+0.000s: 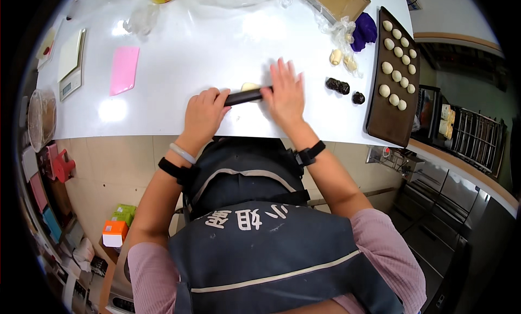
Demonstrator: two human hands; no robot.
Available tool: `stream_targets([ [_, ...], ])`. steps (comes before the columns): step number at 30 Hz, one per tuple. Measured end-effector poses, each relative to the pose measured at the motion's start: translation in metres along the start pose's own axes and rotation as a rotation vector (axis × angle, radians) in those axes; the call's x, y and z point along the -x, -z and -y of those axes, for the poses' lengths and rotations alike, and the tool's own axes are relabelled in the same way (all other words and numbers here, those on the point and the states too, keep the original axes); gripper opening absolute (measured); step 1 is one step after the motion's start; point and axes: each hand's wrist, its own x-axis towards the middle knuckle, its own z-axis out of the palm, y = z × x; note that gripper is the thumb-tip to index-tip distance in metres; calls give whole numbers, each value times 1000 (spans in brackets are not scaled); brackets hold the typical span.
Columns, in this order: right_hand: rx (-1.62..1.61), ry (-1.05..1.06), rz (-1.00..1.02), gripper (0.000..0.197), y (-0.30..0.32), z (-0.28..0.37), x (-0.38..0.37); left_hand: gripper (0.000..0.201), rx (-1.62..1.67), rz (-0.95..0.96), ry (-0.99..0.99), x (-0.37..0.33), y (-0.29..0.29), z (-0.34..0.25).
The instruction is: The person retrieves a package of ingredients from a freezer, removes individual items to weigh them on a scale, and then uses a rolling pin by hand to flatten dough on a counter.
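A short black rolling pin (244, 96) lies across a small pale piece of dough (249, 86) on the white table. My left hand (206, 114) is closed round the pin's left end. Over its right end rests the palm of my right hand (286, 97), fingers stretched out and slightly blurred. Most of the dough is hidden under the pin. Right of my hands sit dark filling balls (337, 86), with one more dark ball (358, 98) apart from them. Behind these lies a cream-coloured dough piece (336, 56), beside another in clear plastic (350, 63).
A dark baking tray (386, 124) with several round dough balls stands at the table's right edge. Farther left are a pink scraper sheet (125, 71) and a kitchen scale (71, 64). A purple cloth-like item (364, 32) and a cardboard box (339, 4) lie at the back right.
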Motion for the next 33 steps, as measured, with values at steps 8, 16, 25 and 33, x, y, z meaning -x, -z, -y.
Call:
stream_targets([
  [8,32,-49,-141,58,-26,-15,-53,49,-376,-219,173,-74,-19,30],
  [16,4,-35,-22,61,-15,-6,-23,57,-265,-24,172,-41,-18,14],
  [25,-60,1,1,53,-5,-2,9,63,-161,89,121,-1,-16,-5],
  [33,-531,-230,470,38,-4,-5,-78,55,-151,51,-122,-46,-7,29],
])
